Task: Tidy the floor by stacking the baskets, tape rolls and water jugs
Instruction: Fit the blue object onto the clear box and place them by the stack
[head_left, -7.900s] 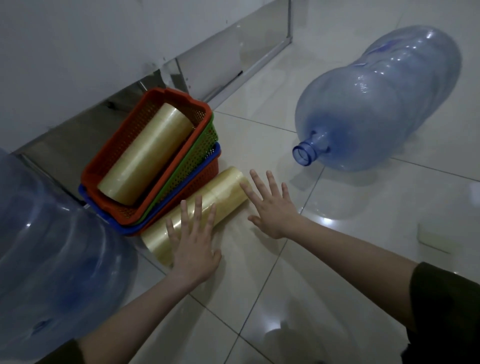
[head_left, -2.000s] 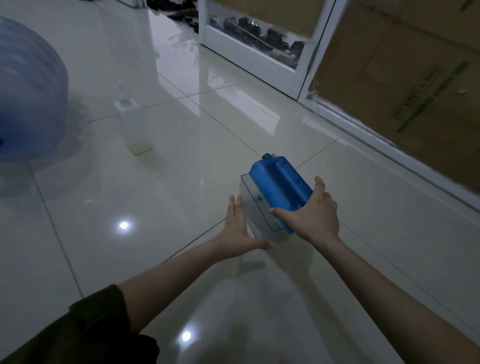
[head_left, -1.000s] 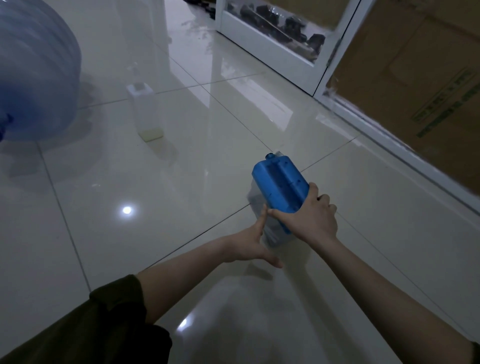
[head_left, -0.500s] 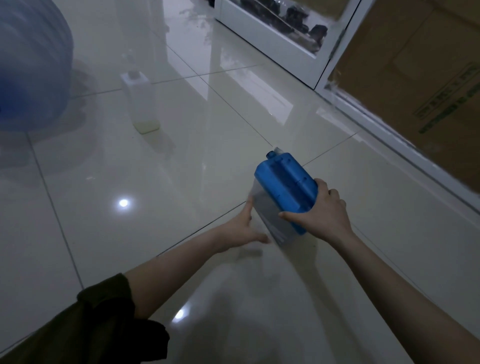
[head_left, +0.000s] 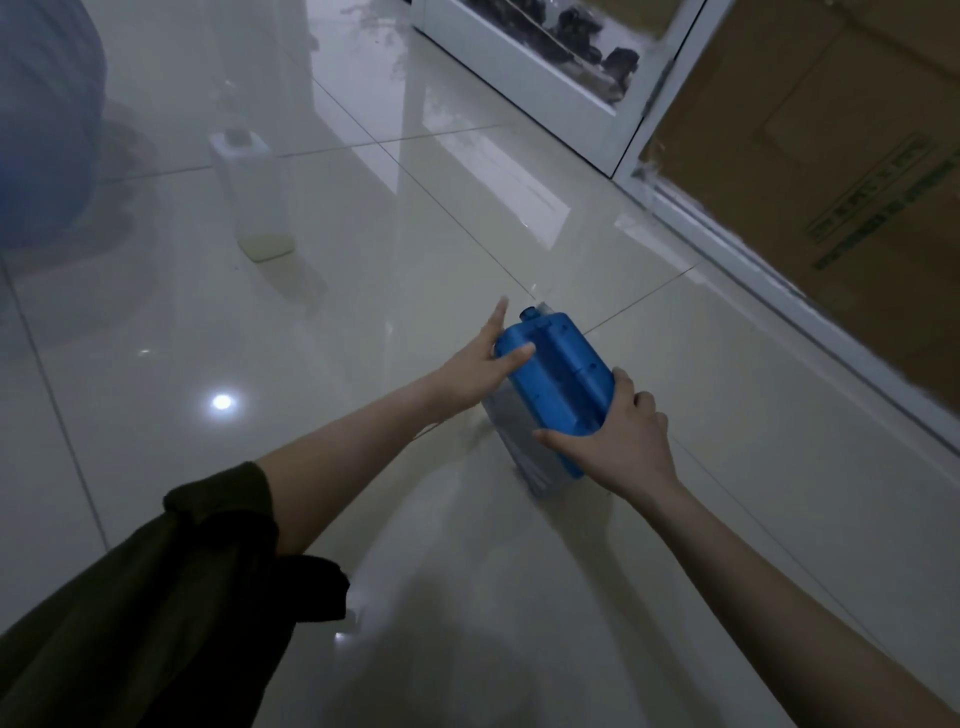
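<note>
1. Glossy pale floor (head_left: 156, 322) tiles fill the view, with a lamp glare on them.
2. Far left, a big jug (head_left: 36, 130) of blue-tinted plastic is cut off by the edge of the picture.
3. Right of it, well apart, a clear bottle (head_left: 254, 197) stands upright with a little yellowish liquid at the bottom.
4. A dark sleeve (head_left: 182, 597) is pushed up the left forearm.
5. The left hand (head_left: 480, 364) clasps the blue jug (head_left: 556, 374) at its far end, fingers straight along the side, thumb over the blue top.
6. The blue jug sits tilted between both hands in mid-floor, its clear lower body down at the tiles.
7. The right hand (head_left: 618, 441) grasps its near end, thumb on the side, fingers curled over the top edge.
8. Far right, cardboard (head_left: 831, 156) stands behind a white frame (head_left: 545, 78).
</note>
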